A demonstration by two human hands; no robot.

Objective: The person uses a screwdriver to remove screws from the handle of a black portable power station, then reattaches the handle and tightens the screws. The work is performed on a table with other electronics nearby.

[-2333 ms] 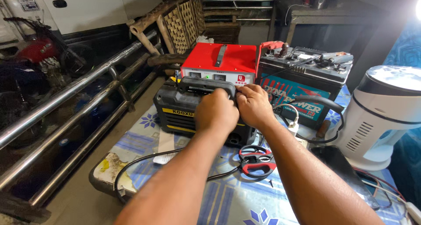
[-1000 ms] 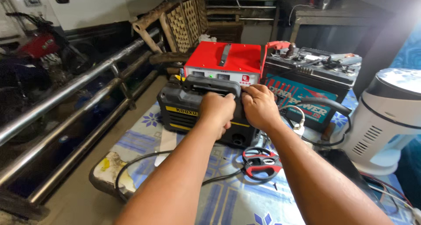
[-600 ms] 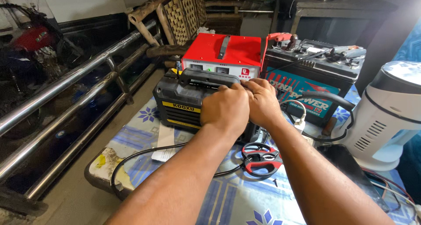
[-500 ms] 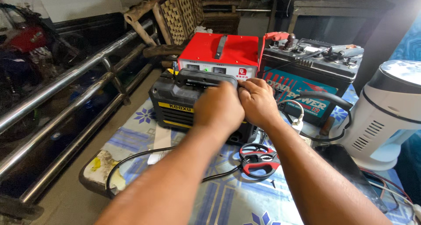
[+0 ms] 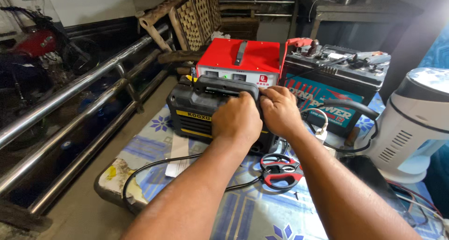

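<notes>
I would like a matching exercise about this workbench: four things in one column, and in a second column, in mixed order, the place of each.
Things:
1. black machine with yellow stripe
2. red metal box
3. scissors
4. white appliance

Places:
A. at the right edge of the table
B. flat on the cloth, between the two forearms
C. under the left hand and the right hand
D. behind the black machine, beside the car battery

Pairs: 1-C, 2-D, 3-B, 4-A
</notes>
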